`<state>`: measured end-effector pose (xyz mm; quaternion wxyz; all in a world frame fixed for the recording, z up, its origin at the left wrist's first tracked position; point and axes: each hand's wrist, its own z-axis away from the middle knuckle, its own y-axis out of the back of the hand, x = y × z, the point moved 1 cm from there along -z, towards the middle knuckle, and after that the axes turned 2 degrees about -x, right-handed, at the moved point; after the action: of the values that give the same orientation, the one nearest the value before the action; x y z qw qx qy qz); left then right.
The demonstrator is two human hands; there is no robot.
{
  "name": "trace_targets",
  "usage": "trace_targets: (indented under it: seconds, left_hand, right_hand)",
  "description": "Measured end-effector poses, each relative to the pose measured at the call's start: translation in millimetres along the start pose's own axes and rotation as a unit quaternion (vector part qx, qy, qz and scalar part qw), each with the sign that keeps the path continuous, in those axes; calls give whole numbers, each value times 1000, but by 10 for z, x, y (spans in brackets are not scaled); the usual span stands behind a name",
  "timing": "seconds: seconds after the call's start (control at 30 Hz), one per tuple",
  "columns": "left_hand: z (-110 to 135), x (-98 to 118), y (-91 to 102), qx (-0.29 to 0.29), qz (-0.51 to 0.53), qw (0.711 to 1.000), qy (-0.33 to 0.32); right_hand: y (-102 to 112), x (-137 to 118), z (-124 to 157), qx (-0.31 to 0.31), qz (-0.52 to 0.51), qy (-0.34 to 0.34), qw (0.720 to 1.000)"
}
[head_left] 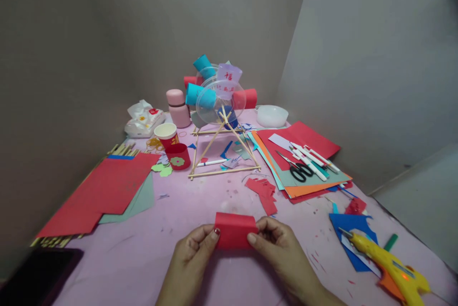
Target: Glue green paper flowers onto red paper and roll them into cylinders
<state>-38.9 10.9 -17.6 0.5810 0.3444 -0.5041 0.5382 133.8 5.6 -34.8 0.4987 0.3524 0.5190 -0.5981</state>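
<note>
Near the front middle of the table, a piece of red paper, curved or folded over at its top, is held between both hands. My left hand pinches its left edge with thumb and fingers. On the right edge, my right hand grips it the same way. Just beyond lie red paper scraps. Farther back stands a wheel model on a frame of wooden sticks, with clear plastic discs and blue, red and purple paper cups around them. A red paper ring with a green flower stands left of the frame.
A yellow glue gun rests at right on blue paper. Scissors and white pens lie on stacked coloured paper. Red sheets cover sticks at left, near a phone. Behind are a paper cup, pink flask and white bowl.
</note>
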Motion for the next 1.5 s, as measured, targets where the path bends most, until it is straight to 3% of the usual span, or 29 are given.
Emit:
trace_targets:
  seconds: [0.33,0.47,0.63,0.97,1.3,1.43,1.5]
  left_hand:
    - [11,-46,-40,12,-13,1000,-20]
    - [43,-33,-38,44,-28,998,-28]
    - [41,-14,-54,40,-16,999,-19]
    - [12,-75,-15,37,-6,999,-6]
    - [2,-68,7,45,-34,998,-8]
    - [20,-39,14,57,-74,995,-30]
    - [25,-3,23,66,-114,989,-70]
  right_hand:
    - [-3,17,3,-11,-14,12,1000]
    - [6,-1,7,-18,46,46,998]
    - [24,-50,-2,-11,103,81,991]
    - [7,-92,30,-2,121,83,989]
    - [-10,-56,25,-4,107,35,994]
    - [14,-61,24,-10,144,68,987]
    - [34,-75,29,-10,171,110,979]
